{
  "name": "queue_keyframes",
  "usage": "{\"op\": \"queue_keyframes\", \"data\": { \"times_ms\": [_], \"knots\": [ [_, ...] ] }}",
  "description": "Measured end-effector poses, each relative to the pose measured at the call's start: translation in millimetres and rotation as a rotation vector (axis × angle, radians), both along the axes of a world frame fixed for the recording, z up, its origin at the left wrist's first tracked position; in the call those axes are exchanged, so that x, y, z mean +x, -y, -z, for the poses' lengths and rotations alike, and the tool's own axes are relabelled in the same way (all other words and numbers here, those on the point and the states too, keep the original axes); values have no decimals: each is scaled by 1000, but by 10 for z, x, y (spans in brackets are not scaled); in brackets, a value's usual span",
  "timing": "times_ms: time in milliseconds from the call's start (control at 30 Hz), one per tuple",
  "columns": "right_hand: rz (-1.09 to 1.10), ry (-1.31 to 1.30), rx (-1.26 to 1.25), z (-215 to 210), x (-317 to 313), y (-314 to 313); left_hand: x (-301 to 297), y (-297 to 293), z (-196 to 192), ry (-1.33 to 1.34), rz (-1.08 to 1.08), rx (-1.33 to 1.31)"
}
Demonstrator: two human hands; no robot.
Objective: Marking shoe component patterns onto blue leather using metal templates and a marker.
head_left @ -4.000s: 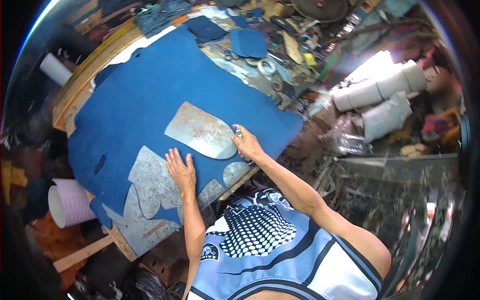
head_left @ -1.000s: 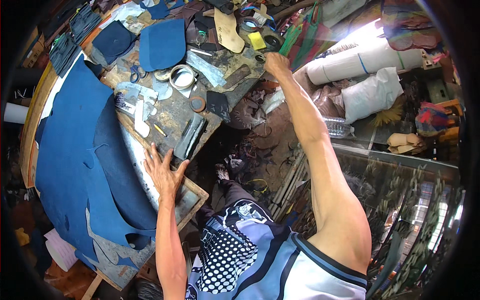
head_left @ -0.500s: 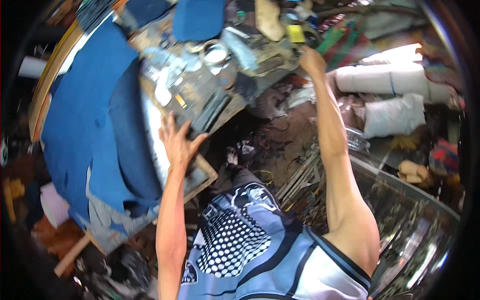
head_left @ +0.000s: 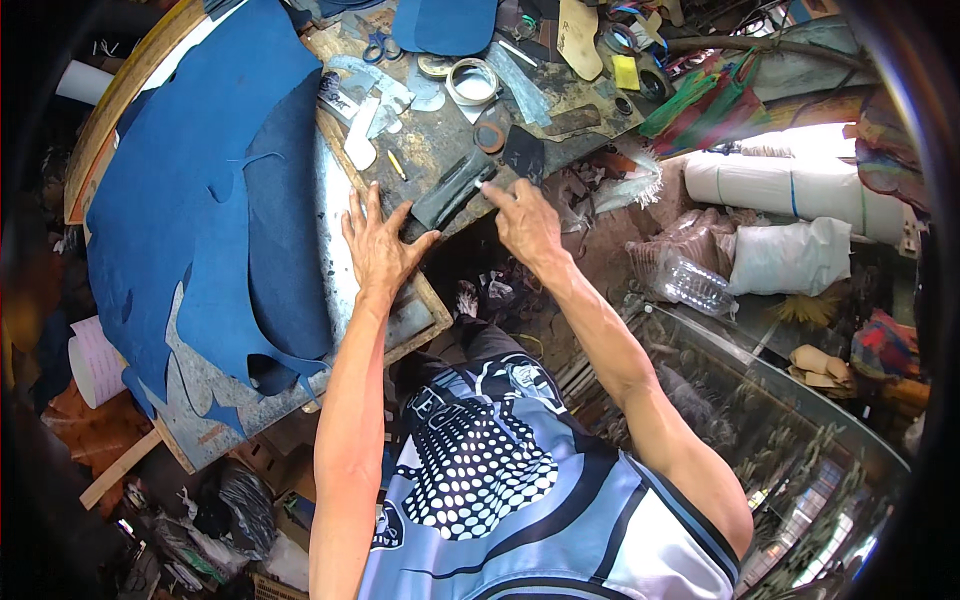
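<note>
My left hand (head_left: 380, 245) rests with fingers spread at the edge of the worktable (head_left: 430, 135). Its thumb and index finger lie by the near end of a dark, oblong block (head_left: 440, 200). At that block's far end is my right hand (head_left: 528, 222), its fingers drawn together in a pinch; a small pale tip shows at the fingertips, too small to name. Just beyond my left hand lies a short yellow pencil-like stick (head_left: 397, 165). Blue leather sheets (head_left: 200, 200) spread over the board on the left.
Scissors (head_left: 381, 46), a tape roll (head_left: 473, 82), pale pattern pieces (head_left: 362, 135) and a yellow block (head_left: 625, 72) lie on the table. White wrapped rolls (head_left: 790, 188) and a plastic bottle (head_left: 694, 286) sit at the right. A glass case (head_left: 790, 400) stands beside my right arm.
My right hand has come back from the table's far right, beside the yellow block, to the dark block near my left hand. My left hand stays spread in nearly the same place.
</note>
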State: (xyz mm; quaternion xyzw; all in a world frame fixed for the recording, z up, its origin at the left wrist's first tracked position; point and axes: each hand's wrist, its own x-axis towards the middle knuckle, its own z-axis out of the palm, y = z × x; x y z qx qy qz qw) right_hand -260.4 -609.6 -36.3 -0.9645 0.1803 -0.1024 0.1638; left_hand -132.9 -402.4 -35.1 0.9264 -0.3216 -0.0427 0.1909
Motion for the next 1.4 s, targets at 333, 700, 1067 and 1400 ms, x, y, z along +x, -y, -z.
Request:
{"op": "queue_keyframes", "data": {
  "times_ms": [333, 700, 1067, 1400],
  "knots": [
    [-132, -52, 30, -30, -34, -177, 11, -1, -28, -40, -11, 11],
    [-93, -45, 35, -13, 22, -87, 26, -17, -22, -21, -16, -87],
    [44, -33, 77, 170, -56, 17, -78, -7, -32, -78, -21, -49],
    [-95, -112, 33, -100, 84, -196, 87, 48, -11, -10, -11, -27]
  ]
}}
